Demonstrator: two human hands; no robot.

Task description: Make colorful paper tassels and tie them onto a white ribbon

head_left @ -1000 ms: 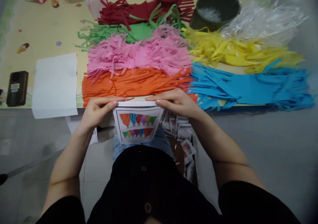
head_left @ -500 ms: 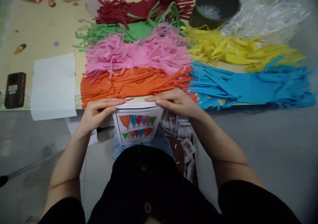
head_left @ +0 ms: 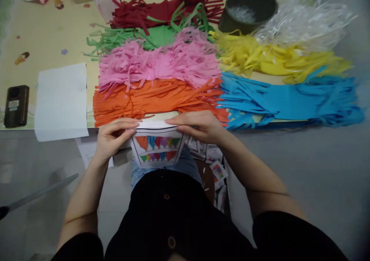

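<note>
A white printed card (head_left: 158,162) with a picture of colourful tassel garlands hangs at the table's front edge, over my lap. My left hand (head_left: 111,135) pinches its upper left corner between thumb and fingers. At the upper right corner, my right hand (head_left: 202,127) grips it the same way. Along the card's top runs a white folded strip. Just beyond my fingers lies a bundle of orange fringed tissue paper (head_left: 144,96). Whether the card is a flat sheet or a packet, I cannot tell.
Behind the orange lie pink (head_left: 157,64), green (head_left: 158,36) and dark red (head_left: 156,13) fringe bundles; blue (head_left: 297,101) and yellow (head_left: 277,62) lie right. A dark bucket (head_left: 231,26) stands near clear strands (head_left: 306,24). Left are a white sheet (head_left: 61,101) and a black device (head_left: 16,114). Below are several packed cards (head_left: 218,170).
My hands have lowered slightly, with the card's top edge tilting down toward me and its folded strip showing differently. The view has shifted a little.
</note>
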